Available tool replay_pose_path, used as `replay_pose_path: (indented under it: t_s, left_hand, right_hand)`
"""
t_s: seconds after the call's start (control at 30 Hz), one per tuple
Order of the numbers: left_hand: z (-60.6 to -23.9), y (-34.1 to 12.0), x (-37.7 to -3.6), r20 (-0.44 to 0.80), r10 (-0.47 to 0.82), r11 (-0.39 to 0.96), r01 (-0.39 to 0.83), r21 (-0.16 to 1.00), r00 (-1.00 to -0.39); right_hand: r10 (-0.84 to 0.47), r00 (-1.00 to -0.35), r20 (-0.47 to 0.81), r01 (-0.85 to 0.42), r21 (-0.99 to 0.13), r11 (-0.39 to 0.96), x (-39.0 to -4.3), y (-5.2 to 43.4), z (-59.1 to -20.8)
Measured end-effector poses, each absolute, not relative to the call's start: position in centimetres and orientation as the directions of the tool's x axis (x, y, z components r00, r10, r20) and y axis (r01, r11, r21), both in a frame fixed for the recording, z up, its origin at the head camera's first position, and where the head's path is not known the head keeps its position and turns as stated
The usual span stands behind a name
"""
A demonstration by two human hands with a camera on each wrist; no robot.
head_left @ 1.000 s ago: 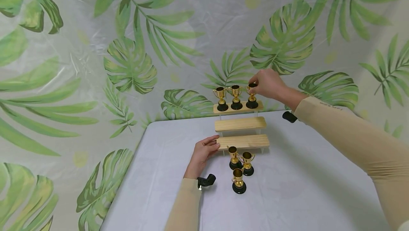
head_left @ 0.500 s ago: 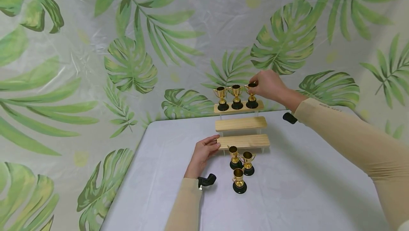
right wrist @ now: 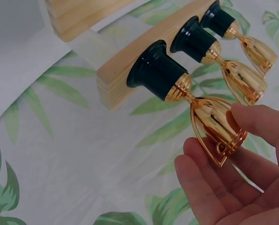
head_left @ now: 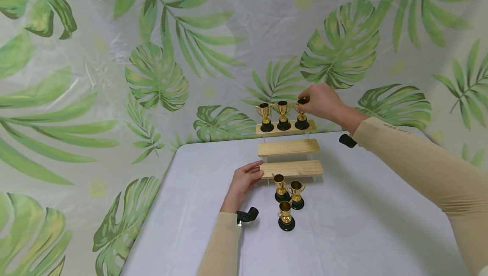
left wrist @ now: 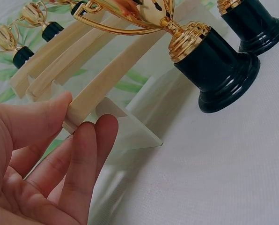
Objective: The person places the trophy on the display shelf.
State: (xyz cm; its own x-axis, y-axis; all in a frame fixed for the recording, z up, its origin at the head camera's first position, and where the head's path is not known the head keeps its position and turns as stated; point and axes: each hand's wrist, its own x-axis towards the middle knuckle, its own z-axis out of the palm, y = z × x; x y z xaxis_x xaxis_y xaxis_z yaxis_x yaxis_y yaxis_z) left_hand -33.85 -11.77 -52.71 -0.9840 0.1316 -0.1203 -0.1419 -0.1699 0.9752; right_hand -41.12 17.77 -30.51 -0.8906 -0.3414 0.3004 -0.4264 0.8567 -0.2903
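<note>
A wooden display stand with three tiers point(head_left: 291, 147) stands at the back of the table. On its top tier, three small gold trophies with black bases stand upright in a row. My right hand point(head_left: 322, 101) pinches the cup of the rightmost trophy point(right wrist: 216, 122) between thumb and fingers; the trophy's base rests on the board. My left hand point(head_left: 241, 183) grips the left end of the bottom tier point(left wrist: 90, 101), thumb on one face and fingers under the other. Three more trophies, among them the front trophy point(head_left: 286, 216), stand upright on the table just before the stand.
The white-covered table point(head_left: 343, 225) extends around the stand. A leaf-patterned curtain point(head_left: 213, 47) hangs close behind the top tier. Clear supports point(left wrist: 130, 124) hold up the boards. A black wrist camera point(head_left: 248, 215) sits on my left wrist.
</note>
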Motion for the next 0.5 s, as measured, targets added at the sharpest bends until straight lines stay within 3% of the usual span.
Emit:
replay_pose_path:
  t_s: [0.5]
  left_hand:
    - [-52.59, -11.77, -33.86, -0.125, 0.133, -0.171, -0.147, 0.974, -0.983]
  right_hand:
    - [-0.319, -0.908, 0.273, -0.397, -0.314, 0.862, -40.8, 17.79, -30.36]
